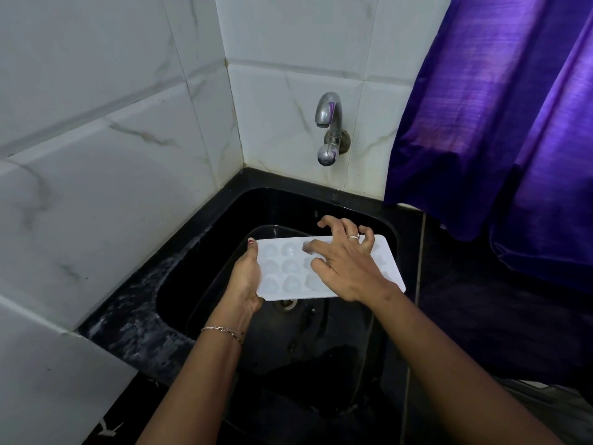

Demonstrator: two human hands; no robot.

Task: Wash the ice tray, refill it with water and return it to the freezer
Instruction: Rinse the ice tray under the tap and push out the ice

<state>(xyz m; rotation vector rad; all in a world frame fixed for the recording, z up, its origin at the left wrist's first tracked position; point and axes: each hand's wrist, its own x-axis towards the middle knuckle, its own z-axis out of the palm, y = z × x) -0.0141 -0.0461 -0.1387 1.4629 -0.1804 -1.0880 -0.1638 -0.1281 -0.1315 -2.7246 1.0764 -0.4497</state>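
While held over the black sink:
Tray: white plastic ice tray was gripped at its left end by left hand.
Right hand: fingers were spread, pressed on tray, grasping nothing.

White marble-veined wall tiles meet in a corner, with a purple curtain hanging at right

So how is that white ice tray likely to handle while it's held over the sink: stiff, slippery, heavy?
The ice tray probably feels light: the left hand holds it level by one short edge alone. It looks fairly stiff, since the unsupported far end shows no sag. It may be slippery, as the black counter beside the sink looks wet, while the right hand works its cups.
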